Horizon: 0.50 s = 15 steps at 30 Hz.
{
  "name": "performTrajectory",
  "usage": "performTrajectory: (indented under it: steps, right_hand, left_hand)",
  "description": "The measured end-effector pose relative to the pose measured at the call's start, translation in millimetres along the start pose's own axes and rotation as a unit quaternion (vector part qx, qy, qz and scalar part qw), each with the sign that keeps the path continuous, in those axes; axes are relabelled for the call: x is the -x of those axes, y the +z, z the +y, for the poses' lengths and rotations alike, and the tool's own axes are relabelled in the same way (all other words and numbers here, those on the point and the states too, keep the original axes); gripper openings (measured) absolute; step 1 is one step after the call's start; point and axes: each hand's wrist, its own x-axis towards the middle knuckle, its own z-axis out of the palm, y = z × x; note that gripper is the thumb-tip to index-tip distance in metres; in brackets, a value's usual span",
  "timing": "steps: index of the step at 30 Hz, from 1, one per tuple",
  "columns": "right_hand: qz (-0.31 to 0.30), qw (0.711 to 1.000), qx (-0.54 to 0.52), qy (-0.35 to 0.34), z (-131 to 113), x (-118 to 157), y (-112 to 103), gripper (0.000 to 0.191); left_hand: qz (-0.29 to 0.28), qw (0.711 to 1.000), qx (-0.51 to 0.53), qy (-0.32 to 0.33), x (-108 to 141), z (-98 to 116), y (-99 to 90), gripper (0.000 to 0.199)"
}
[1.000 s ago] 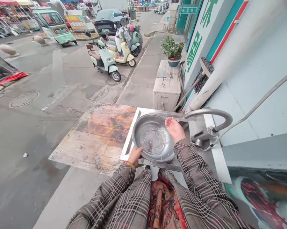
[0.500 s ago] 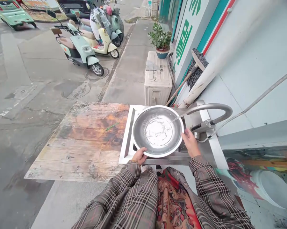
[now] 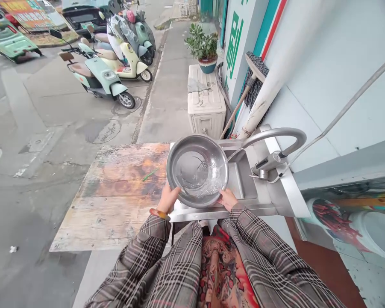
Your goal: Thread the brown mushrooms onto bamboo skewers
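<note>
Metal basin (image 3: 178,160) is covering the sink (image 3: 248,173)'s left end, tap (image 3: 271,161) running into it. Left hand (image 3: 169,198) and right hand (image 3: 227,199) are pinching its near rim, some fingers hidden. Likely stiff, wet-slippery, heavier when filling; opposite rim sides should be giving best hold.

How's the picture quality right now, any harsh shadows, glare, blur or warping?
Head view: soft, even daylight, no hard shadows on the wooden board; head view: white glare glints inside the basin; head view: print on the orange banner is too soft to read; head view: the white bucket looks stretched near the edge.
</note>
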Motion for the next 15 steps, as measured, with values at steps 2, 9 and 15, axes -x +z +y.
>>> performTrajectory:
  steps: [2,9,15]
  right_hand:
    - [-0.008,1.0,-0.009,0.025,4.7,-2.7,8.6,0.027]
    - [0.03,0.998,-0.003,-0.058,-11.2,9.1,-12.1,0.055]
    - [0.029,0.989,0.049,-0.137,-29.8,-11.1,-56.2,0.086]
  left_hand:
    - [0.008,0.989,-0.116,0.096,2.5,16.4,-1.5,0.062]
    - [0.004,0.886,-0.355,0.297,38.0,51.3,23.7,0.087]
    - [0.015,0.887,-0.364,0.282,39.3,48.4,33.6,0.091]
